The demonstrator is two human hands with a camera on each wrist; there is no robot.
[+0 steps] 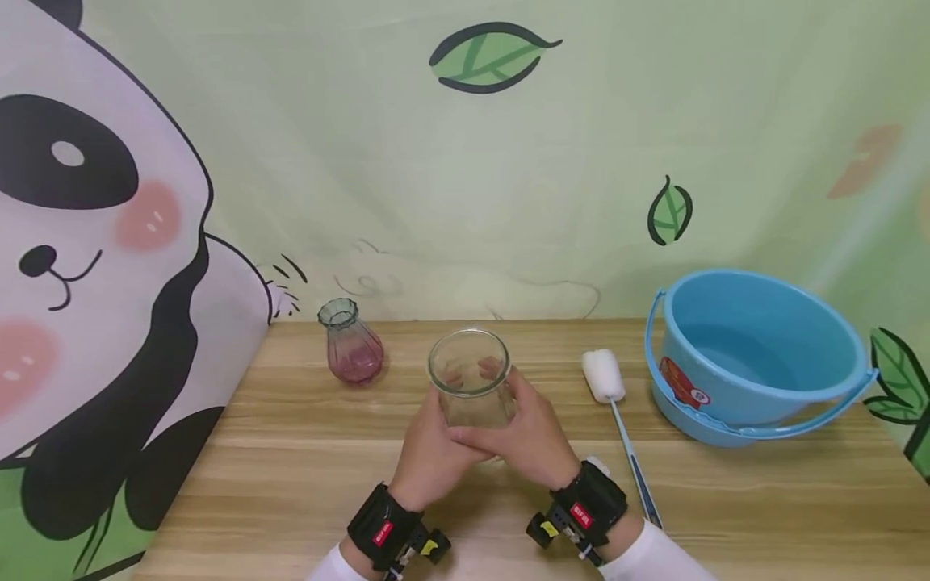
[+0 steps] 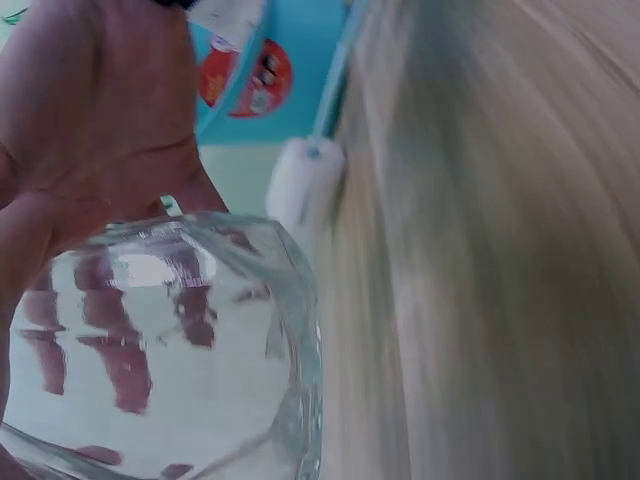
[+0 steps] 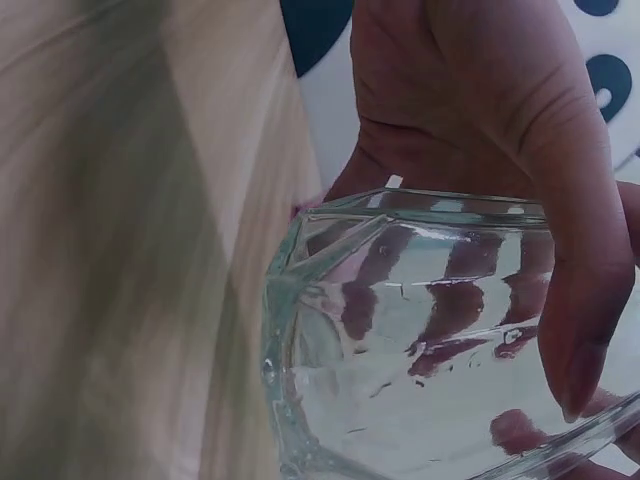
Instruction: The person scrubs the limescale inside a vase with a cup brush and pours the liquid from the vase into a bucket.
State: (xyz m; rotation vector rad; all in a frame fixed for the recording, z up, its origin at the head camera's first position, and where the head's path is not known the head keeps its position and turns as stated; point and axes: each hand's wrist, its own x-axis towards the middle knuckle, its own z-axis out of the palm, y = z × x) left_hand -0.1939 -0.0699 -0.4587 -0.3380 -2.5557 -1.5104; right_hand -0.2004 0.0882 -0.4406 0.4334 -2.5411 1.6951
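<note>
A clear glass jar with a wide round mouth stands upright between both hands in the head view. My left hand grips its left side, and my right hand grips the right side with the thumb across the front. Through the glass the fingers show on the far side. Close up in the left wrist view, the jar has a thick faceted base near the tabletop. The right wrist view shows the right thumb lying along the jar wall.
A ribbed small vase, pinkish at the bottom, stands at the back left. To the right lies a white-headed sponge brush with a blue handle. A blue bucket with its handle down stands at the far right on the wooden table.
</note>
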